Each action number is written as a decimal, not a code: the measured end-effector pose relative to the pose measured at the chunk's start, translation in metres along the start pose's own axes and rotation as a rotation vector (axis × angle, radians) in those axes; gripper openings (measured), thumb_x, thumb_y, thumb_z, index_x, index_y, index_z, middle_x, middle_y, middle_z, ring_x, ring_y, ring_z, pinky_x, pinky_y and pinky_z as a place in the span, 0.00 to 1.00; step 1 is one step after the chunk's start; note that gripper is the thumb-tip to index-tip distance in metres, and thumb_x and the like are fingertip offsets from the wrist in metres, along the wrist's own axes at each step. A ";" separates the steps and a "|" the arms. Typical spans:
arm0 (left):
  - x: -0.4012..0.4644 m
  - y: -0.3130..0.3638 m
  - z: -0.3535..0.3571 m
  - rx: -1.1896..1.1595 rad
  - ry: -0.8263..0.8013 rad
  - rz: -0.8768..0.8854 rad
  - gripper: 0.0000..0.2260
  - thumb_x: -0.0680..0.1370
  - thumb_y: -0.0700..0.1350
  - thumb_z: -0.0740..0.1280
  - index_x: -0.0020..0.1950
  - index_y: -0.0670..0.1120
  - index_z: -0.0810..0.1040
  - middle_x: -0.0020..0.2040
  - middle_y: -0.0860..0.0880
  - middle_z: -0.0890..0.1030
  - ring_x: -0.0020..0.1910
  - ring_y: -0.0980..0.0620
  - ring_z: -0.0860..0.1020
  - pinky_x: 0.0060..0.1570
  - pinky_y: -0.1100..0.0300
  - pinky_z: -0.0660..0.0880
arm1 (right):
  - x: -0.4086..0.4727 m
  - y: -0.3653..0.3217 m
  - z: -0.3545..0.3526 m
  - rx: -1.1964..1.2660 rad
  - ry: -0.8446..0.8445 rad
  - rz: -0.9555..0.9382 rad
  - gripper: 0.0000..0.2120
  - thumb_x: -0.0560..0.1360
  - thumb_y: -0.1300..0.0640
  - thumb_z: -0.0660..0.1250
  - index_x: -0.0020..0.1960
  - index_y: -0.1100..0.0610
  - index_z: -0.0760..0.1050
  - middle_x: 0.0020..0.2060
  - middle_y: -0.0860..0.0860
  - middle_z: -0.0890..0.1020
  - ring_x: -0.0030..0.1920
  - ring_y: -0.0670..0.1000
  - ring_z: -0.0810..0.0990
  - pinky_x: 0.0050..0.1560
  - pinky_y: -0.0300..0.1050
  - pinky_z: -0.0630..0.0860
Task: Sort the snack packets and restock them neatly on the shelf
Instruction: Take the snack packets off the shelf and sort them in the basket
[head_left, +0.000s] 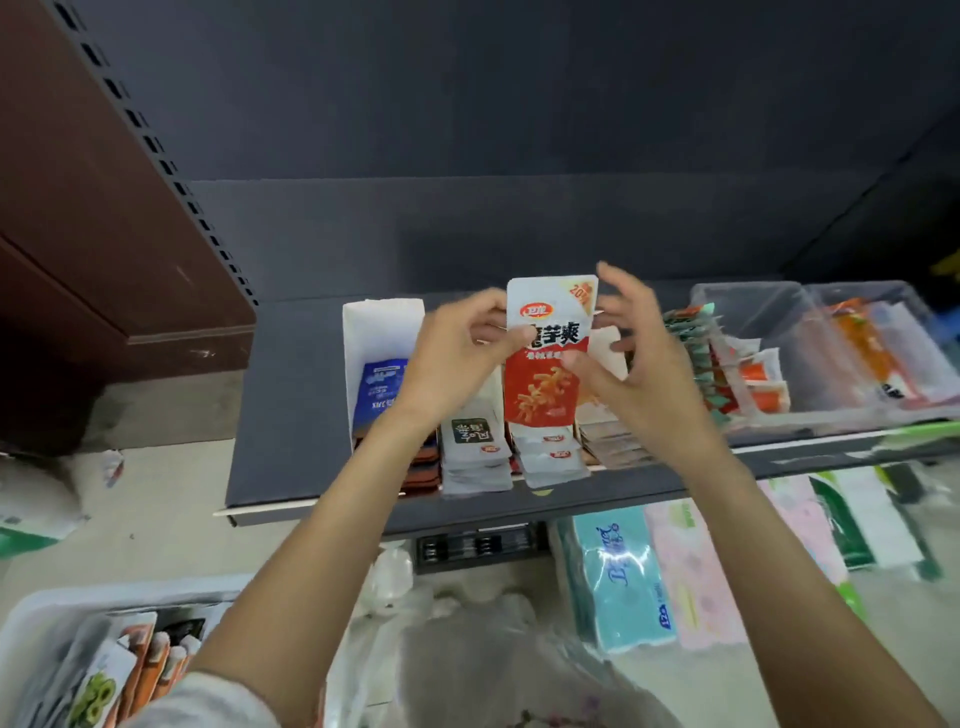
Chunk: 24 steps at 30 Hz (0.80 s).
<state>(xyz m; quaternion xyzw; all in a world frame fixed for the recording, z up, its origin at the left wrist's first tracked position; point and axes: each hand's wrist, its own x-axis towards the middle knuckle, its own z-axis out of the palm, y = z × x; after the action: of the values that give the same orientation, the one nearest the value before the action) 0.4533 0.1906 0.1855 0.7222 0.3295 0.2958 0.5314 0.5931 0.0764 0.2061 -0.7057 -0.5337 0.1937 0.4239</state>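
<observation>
I hold a white and red snack packet (548, 358) upright above the dark shelf (291, 405). My left hand (457, 353) pinches its left edge near the top. My right hand (628, 353) touches its right side with thumb and a finger while the other fingers spread apart. Under the packet lie rows of matching white packets (550, 457) and white packets with a dark label (475, 447). A white open box (382, 353) at the left holds blue packets. Orange and green packets (701, 358) stand at the right.
Two clear plastic bins (810, 332) with orange packets sit at the shelf's right end. Tissue packs (623, 577) lie below the shelf. A tray of mixed packets (104, 670) is at bottom left, and a clear plastic bag (488, 660) lies below my arms. A brown cabinet stands left.
</observation>
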 end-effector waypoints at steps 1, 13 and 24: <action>0.002 0.000 0.008 0.043 -0.024 0.019 0.07 0.75 0.42 0.71 0.49 0.53 0.79 0.46 0.56 0.83 0.46 0.57 0.81 0.49 0.61 0.78 | 0.002 0.006 -0.009 -0.129 -0.007 -0.053 0.30 0.74 0.57 0.70 0.69 0.41 0.59 0.58 0.41 0.76 0.55 0.37 0.74 0.51 0.28 0.71; -0.036 -0.042 0.054 0.707 0.013 -0.307 0.22 0.77 0.49 0.67 0.70 0.47 0.68 0.62 0.47 0.79 0.57 0.49 0.79 0.57 0.53 0.75 | 0.010 0.086 -0.003 -0.384 0.117 -0.218 0.05 0.75 0.60 0.69 0.46 0.59 0.73 0.30 0.51 0.80 0.27 0.52 0.77 0.27 0.39 0.66; -0.045 -0.059 0.074 0.679 -0.036 -0.420 0.28 0.78 0.46 0.66 0.75 0.46 0.60 0.68 0.47 0.74 0.66 0.48 0.72 0.63 0.54 0.70 | 0.010 0.122 0.039 -0.828 -0.280 -0.370 0.05 0.65 0.58 0.76 0.42 0.54 0.84 0.54 0.52 0.81 0.59 0.55 0.68 0.55 0.50 0.65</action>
<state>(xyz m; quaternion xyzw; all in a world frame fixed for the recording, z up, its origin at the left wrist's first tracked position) 0.4743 0.1255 0.1063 0.7789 0.5394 0.0423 0.3171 0.6398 0.0923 0.0877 -0.6756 -0.7347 -0.0205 0.0584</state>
